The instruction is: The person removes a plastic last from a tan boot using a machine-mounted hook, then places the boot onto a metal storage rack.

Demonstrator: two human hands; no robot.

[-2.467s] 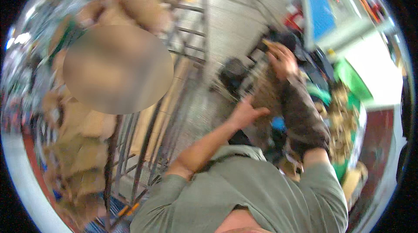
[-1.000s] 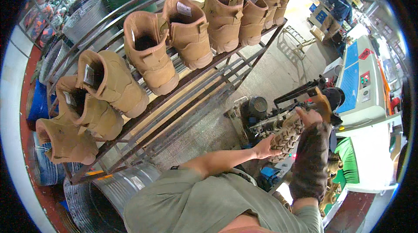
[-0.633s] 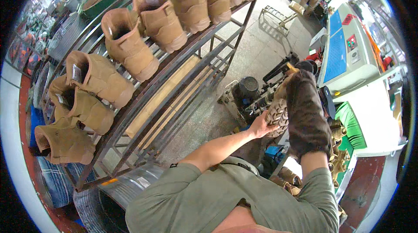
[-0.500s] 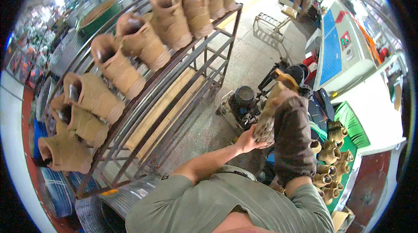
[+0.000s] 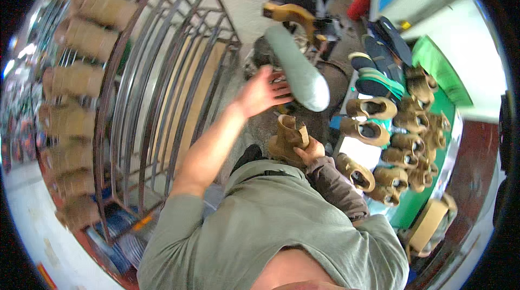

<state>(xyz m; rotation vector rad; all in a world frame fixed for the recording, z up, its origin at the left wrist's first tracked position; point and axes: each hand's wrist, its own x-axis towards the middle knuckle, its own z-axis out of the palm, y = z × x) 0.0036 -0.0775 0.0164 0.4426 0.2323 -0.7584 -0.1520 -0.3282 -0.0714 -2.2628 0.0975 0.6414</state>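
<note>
One pale green insole [image 5: 301, 73] lies at the outstretched fingers of the left hand [image 5: 265, 92]; whether they grip it cannot be told. The right hand [image 5: 311, 152] has its fingers clasped on a tan boot [image 5: 283, 142], left of the green tabletop [image 5: 406, 211] bearing more boots [image 5: 411, 121].

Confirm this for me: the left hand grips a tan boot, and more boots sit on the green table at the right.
Wrong hand: the head view shows the right hand gripping the tan boot; the left hand is beside a grey-green foot-shaped form. More boots do sit on the green table at the right.
</note>
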